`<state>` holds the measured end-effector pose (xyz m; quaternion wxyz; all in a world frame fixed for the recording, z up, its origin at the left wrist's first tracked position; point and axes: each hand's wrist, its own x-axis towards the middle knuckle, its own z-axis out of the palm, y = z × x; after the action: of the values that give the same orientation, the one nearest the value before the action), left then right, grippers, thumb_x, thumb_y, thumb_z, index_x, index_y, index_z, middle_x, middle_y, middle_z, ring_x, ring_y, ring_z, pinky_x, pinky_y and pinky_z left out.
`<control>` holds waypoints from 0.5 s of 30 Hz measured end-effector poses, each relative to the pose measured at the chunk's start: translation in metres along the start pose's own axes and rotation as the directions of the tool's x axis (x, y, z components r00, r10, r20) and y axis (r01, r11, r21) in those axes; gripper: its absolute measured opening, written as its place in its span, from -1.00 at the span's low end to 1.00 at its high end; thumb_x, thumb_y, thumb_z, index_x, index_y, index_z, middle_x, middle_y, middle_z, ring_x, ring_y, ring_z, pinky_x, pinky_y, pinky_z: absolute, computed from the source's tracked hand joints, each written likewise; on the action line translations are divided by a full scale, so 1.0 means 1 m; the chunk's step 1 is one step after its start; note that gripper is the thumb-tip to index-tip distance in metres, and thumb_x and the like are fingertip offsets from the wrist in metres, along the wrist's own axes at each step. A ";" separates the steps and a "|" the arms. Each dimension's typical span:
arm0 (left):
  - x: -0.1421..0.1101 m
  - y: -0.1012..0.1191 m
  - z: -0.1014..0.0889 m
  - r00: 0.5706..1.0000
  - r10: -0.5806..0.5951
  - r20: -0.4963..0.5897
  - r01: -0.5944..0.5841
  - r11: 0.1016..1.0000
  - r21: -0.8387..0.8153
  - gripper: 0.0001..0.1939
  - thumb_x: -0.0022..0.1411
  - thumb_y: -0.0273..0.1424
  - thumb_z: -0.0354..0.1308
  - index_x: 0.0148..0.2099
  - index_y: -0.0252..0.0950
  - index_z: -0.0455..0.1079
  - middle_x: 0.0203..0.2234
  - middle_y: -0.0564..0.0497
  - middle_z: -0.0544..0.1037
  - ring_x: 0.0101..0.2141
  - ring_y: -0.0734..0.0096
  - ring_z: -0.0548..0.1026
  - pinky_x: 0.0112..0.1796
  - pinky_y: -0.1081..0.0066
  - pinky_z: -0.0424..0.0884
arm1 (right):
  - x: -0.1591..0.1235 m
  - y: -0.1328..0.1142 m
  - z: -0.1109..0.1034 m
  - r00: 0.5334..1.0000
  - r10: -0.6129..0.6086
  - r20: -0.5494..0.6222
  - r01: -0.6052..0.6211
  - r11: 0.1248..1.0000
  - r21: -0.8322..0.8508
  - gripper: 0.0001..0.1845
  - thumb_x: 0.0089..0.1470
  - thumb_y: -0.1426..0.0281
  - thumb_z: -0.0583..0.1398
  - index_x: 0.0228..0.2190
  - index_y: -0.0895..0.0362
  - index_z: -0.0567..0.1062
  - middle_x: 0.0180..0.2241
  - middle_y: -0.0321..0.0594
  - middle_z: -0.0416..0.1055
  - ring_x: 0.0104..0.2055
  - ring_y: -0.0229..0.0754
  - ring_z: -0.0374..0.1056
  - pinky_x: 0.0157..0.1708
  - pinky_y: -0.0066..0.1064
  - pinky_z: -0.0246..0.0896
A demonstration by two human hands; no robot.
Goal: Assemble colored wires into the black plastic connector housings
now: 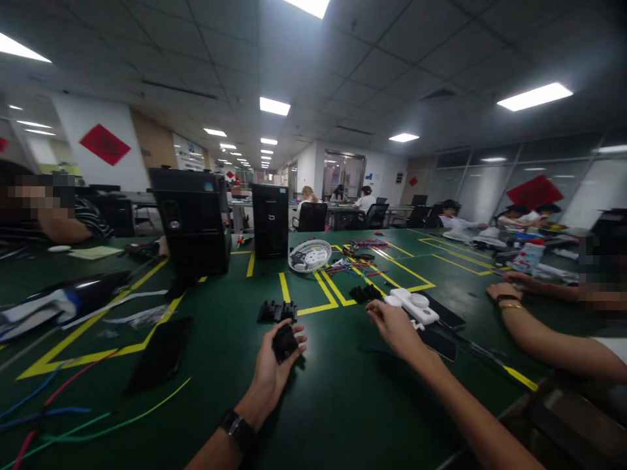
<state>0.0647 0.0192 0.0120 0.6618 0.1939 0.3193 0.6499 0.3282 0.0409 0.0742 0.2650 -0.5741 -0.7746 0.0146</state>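
My left hand [279, 352] is wrapped round a small black square plastic part [285, 344], palm turned up. Just beyond it a group of similar black plastic parts [277, 311] lies on the green table [333, 391]. My right hand [396, 324] hovers to the right with thumb and fingertips pressed together; whatever is between them is too small to make out. Past its fingertips lies a second cluster of black parts [366, 293]. Beside the hand sits a white device with round parts [413, 305], and a dark phone-like slab [438, 343] lies partly behind my wrist.
Two black computer towers [191, 222] [270, 222] stand at the back left. A white basket [310, 256] and loose coloured wires [360, 261] lie mid-table. More wires [63, 408] and a black slab [161, 352] are at left. A co-worker's arms [533, 313] rest at right.
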 end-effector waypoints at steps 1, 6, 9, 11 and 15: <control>-0.002 0.001 0.000 1.000 0.010 -0.005 -0.010 1.000 -0.012 -0.66 0.17 -0.27 0.04 -0.05 -0.32 0.32 -0.27 -0.15 0.54 -0.38 0.29 0.53 -0.35 0.30 0.45 | 0.008 -0.017 0.006 0.998 -0.054 -0.009 0.055 0.996 0.070 -0.77 0.16 0.34 0.03 -0.31 0.13 0.46 -0.46 -0.23 0.47 -0.41 -0.17 0.40 -0.40 -0.40 0.15; 0.006 0.006 -0.001 0.997 0.074 0.008 -0.072 0.986 -0.149 -0.68 0.16 -0.23 0.00 -0.16 -0.36 0.35 -0.35 -0.13 0.54 -0.43 0.34 0.50 -0.37 0.36 0.40 | 0.036 -0.107 0.050 0.971 -0.231 0.056 0.184 0.880 0.437 -0.74 0.10 0.26 0.09 -0.47 0.13 0.48 -0.53 -0.26 0.46 -0.48 -0.21 0.36 -0.45 -0.44 0.15; 0.013 0.010 -0.005 0.990 0.140 -0.037 -0.144 0.965 -0.218 -0.74 0.15 -0.31 -0.03 -0.27 -0.39 0.38 -0.42 -0.09 0.52 -0.42 0.38 0.48 -0.31 0.37 0.40 | 0.037 -0.134 0.076 0.977 -0.198 0.079 0.108 0.781 0.616 -0.71 0.09 0.25 0.10 -0.51 0.16 0.48 -0.55 -0.27 0.45 -0.50 -0.24 0.34 -0.47 -0.47 0.13; 0.015 0.011 -0.007 0.988 0.146 -0.056 -0.155 0.963 -0.223 -0.74 0.14 -0.34 -0.04 -0.30 -0.40 0.39 -0.46 -0.07 0.51 -0.45 0.39 0.46 -0.36 0.41 0.38 | 0.034 -0.136 0.088 0.985 -0.140 0.101 0.034 0.734 0.679 -0.68 0.09 0.25 0.10 -0.57 0.17 0.45 -0.61 -0.29 0.40 -0.57 -0.29 0.27 -0.54 -0.50 0.07; 0.016 0.008 -0.010 0.990 0.142 -0.016 -0.142 0.976 -0.167 -0.73 0.11 -0.34 0.00 -0.26 -0.41 0.41 -0.45 -0.08 0.52 -0.41 0.35 0.47 -0.36 0.40 0.37 | 0.028 -0.128 0.098 0.981 -0.042 0.188 -0.116 0.651 0.751 -0.66 0.05 0.23 0.14 -0.62 0.19 0.41 -0.68 -0.32 0.33 -0.67 -0.37 0.10 -0.64 -0.52 -0.08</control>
<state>0.0507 0.0334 0.0074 0.6271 0.1586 0.2501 0.7205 0.1678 0.0499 0.0430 0.4055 -0.4226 -0.7070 0.3964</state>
